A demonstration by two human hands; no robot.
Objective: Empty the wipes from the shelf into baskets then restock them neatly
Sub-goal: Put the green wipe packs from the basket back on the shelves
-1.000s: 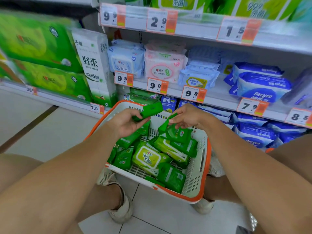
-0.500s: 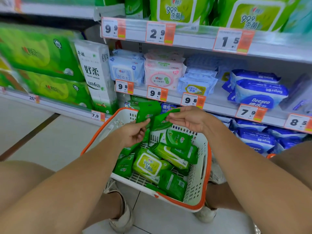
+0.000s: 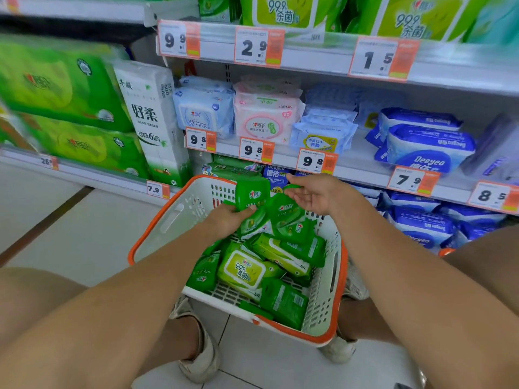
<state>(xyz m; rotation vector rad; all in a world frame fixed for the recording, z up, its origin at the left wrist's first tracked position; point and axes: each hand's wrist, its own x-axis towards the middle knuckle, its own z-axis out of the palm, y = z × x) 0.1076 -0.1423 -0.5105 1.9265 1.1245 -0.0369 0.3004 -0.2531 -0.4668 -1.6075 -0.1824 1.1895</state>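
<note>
Held pack: a small green wipes pack (image 3: 252, 193) stands upright above the far half of the basket, gripped at its lower edge.
Left hand: the left hand (image 3: 228, 222) has thumb and fingers curled round the bottom of that pack, and other small green packs fan out just right of its fingers.
Right hand: the right hand (image 3: 314, 193) hovers over the far right corner of the basket, palm turned up and fingers loosely spread; a green sliver shows at its fingertips, but I cannot tell whether it is pinched.
Loose wipes: more green packs (image 3: 283, 301) lie jumbled in the basket, among them a large lime-lidded pack (image 3: 243, 272) lying flat near the middle and a long one (image 3: 283, 255) just right of it.
Basket: a white slotted basket with an orange rim (image 3: 157, 223) sits on the floor between the person's knees, close against the shelving.
Low shelf: behind the basket's far rim, green packs (image 3: 233, 168) and dark blue ones (image 3: 276, 175) stand on the lower shelf.
Middle shelf: pale blue (image 3: 203, 108), pink (image 3: 266, 113) and blue Deeyeo packs (image 3: 427, 147) sit above orange-and-white price tags (image 3: 255, 150).
Top shelf: big green wipes packs (image 3: 280, 11) line the far top edge.
Left side: green tissue bundles (image 3: 56, 88) and a tall white roll pack (image 3: 153, 119).
Floor: pale tiles (image 3: 70, 226), with worn shoes (image 3: 202, 357) at the near side.
</note>
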